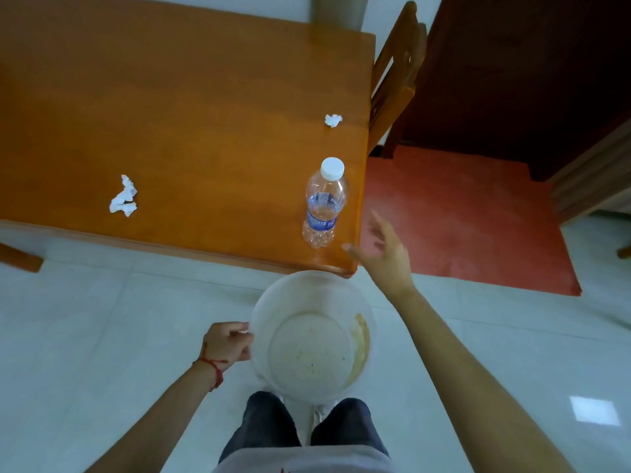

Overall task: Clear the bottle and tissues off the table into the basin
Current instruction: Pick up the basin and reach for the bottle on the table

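Bottle [323, 203] stands upright near the right corner of the desk [187, 114], close to both the near edge and the right edge, white cap on, a little water showing in the lower part. Two tissues not yet cleared: a larger crumpled one [123, 197] toward the left near the front edge, a small wad [333, 120] further back by the right edge. Right hand [384, 256] hovers just beside the bottle's base, off the corner; grip is wide open, fingers spread, holding nothing, not touching the bottle. Left hand [228, 343] has its grip closed on the rim of the white basin [264, 312], which is held below the desk edge, in front of the corner, empty apart from a yellowish stain on the inner wall. Risks as I judge them: the bottle is light and tall, so a sideways brush from the open hand could tip it, and from that spot it would roll off the right edge onto the floor rather than into the basin. The basin is held one-handed by one side of its rim; a bottle dropped against the far wall could tilt it or twist it out of the pinch. The far tissue sits near the edge, and a sweep could push it over.
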`<state>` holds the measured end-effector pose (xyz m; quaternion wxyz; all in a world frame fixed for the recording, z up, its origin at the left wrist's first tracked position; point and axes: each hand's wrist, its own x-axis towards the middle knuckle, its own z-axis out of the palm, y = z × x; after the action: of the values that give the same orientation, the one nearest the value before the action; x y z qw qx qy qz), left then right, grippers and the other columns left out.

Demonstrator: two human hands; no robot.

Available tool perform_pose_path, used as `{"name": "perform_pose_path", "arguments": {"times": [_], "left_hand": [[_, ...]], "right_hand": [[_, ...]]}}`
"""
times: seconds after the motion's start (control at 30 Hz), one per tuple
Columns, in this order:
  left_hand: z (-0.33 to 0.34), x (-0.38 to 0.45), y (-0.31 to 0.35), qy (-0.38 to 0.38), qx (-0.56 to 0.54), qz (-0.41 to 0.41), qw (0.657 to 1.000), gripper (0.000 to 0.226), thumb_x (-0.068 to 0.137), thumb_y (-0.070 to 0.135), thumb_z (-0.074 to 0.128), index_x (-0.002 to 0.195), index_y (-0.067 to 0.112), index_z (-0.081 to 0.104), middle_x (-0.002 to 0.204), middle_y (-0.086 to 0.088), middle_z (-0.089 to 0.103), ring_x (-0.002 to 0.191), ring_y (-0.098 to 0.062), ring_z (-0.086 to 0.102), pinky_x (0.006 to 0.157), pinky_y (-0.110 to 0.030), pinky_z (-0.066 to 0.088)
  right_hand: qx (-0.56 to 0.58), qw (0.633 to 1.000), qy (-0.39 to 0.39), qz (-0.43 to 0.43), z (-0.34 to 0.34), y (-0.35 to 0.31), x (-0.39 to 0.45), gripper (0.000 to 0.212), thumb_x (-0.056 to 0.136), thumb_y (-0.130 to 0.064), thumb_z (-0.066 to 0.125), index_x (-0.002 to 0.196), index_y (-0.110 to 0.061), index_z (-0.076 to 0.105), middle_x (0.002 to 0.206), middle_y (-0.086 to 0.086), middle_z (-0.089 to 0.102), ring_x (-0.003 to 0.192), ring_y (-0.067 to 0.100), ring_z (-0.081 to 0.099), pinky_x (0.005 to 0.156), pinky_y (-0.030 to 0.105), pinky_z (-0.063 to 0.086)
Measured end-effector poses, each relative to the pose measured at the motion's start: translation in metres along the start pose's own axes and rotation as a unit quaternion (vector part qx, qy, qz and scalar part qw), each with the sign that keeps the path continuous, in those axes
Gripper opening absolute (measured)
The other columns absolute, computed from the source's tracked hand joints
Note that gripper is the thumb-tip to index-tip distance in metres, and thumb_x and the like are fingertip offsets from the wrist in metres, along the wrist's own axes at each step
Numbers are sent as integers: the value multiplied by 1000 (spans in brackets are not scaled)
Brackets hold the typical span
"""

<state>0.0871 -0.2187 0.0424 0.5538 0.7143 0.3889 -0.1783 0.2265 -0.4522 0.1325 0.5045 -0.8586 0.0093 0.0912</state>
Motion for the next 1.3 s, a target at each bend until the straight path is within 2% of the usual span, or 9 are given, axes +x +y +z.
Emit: {"name": "perform_pose_path", "arguments": {"times": [0.13, 0.23, 0.47, 0.6, 0.73, 0.9, 0.97, 1.17, 1.3], "left_hand": [[-1, -2, 2, -7, 6, 9, 1000, 34, 76, -5, 56, 108, -3, 65, 57, -6, 62, 61, -18, 59, 56, -22, 58], [-2, -3, 4, -6, 5, 11, 1000, 37, 77, -4, 56, 113, -2, 61, 61, -8, 63, 63, -18, 61, 55, -19, 57], [-4, 0, 4, -9, 15, 20, 1000, 44, 77, 0, 57, 121, -1, 55, 71, -10, 65, 67, -18, 64, 77, -33, 56], [-5, 2, 1, -13, 23, 29, 999, 45, 79, 0, 57, 123, -2, 53, 77, -13, 65, 74, -24, 64, 81, -37, 56], [-6, 3, 1, -22, 35, 44, 998, 43, 80, -1, 56, 123, -3, 53, 75, -11, 63, 72, -22, 62, 81, -37, 56], [-11, 9, -4, -33, 24, 30, 999, 38, 78, -5, 57, 116, -6, 58, 76, -12, 61, 61, -17, 56, 51, -18, 56], [-14, 11, -7, -42, 22, 36, 998, 38, 78, -5, 59, 115, -5, 60, 79, -12, 63, 62, -19, 58, 51, -17, 56], [-14, 9, -12, -63, 65, 71, 993, 33, 76, -4, 60, 109, 1, 65, 54, 8, 64, 59, -16, 60, 51, -16, 56], [-8, 7, -14, -94, 87, 76, 989, 33, 77, -4, 58, 109, 0, 65, 68, -4, 65, 63, -18, 60, 57, -22, 58]], "right_hand": [[37, 998, -9, -53, 25, -30, 32, 92, 69, -25, 78, 142, -23, 22, 148, -2, 35, 133, 14, 35, 108, 37, 36], [57, 996, -3, -67, 35, -41, 40, 87, 71, -24, 76, 141, -22, 24, 145, -3, 38, 129, 13, 40, 103, 34, 41], [55, 996, 14, -62, 28, -45, 23, 71, 69, -24, 78, 129, -21, 40, 124, -3, 56, 105, 12, 53, 81, 19, 47], [65, 997, -24, -20, 21, -23, -12, 64, 67, -21, 79, 123, -19, 48, 113, -3, 62, 100, 14, 61, 85, 30, 53], [11, 996, -89, 30, 32, 8, -45, 63, 70, -23, 78, 124, -21, 46, 116, 0, 62, 101, 18, 59, 91, 35, 50], [-75, 980, -157, 93, 49, 42, -74, 76, 71, -36, 75, 134, -25, 34, 129, 1, 54, 115, 22, 52, 100, 37, 42], [-93, 975, -167, 108, 51, 50, -84, 78, 72, -38, 73, 136, -27, 30, 133, 0, 51, 119, 22, 50, 101, 38, 41], [-123, 980, -110, 109, 48, 55, -104, 73, 76, -43, 69, 137, -30, 30, 136, -2, 50, 120, 17, 48, 99, 33, 40], [-127, 985, -51, 103, 41, 62, -123, 71, 76, -42, 68, 137, -27, 33, 139, -3, 47, 123, 15, 46, 101, 30, 38]]}}
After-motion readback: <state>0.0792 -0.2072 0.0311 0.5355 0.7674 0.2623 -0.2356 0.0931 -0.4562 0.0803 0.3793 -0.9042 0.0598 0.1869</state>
